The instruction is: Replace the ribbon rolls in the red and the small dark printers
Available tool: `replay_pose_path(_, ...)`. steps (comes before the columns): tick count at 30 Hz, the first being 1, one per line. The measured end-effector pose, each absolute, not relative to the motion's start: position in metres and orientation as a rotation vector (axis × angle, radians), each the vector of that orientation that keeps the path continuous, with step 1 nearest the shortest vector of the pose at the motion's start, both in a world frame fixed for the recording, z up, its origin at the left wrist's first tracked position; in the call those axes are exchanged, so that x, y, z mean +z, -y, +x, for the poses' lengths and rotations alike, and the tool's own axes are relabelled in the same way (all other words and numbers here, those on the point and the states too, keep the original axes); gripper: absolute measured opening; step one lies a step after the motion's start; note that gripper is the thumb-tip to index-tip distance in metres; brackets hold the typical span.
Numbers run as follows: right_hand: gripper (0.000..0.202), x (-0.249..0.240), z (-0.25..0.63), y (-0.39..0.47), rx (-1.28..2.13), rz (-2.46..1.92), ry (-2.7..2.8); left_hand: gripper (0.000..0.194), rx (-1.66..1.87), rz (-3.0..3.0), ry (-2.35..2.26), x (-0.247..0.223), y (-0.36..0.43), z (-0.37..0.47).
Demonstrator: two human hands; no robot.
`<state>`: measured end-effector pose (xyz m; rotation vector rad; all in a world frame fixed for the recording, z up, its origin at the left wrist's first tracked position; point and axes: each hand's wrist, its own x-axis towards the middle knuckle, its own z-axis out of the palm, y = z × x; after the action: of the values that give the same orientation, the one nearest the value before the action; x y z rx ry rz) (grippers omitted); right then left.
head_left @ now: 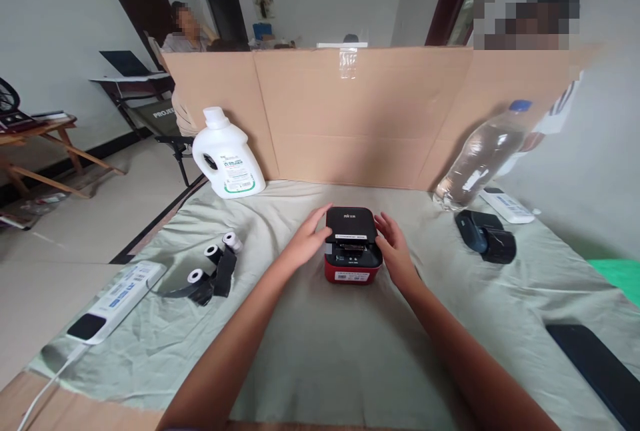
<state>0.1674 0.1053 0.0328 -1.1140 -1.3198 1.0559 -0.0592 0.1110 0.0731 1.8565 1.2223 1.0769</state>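
Note:
A small black and red label printer (352,244) stands in the middle of the cloth-covered table (320,344). My left hand (306,241) rests against its left side with fingers stretched out. My right hand (395,248) lies against its right side, fingers also extended. Both hands bracket the printer, with its lid down. To the left lie three black-wrapped paper rolls (214,269) with white cores.
A white detergent bottle (227,157) stands at the back left, a clear water bottle (480,157) leans at the back right. A second black device (486,236), a white remote (506,205), a power strip (117,299) and a dark tablet (595,367) lie around. A cardboard wall (360,117) closes the back.

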Motion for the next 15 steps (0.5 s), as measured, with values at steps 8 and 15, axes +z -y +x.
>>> replay_pose_path(8, 0.076, 0.024, 0.174, -0.113, 1.251, -1.123, 1.319, 0.075, 0.959, 1.459, -0.906, 0.036, -0.120, -0.066)
replay_pose_path(15, 0.081, 0.027, 0.174, -0.110, 1.241, -1.141, 1.342, 0.075, 1.008, 1.419, -0.890, 0.033, -0.121, -0.065)
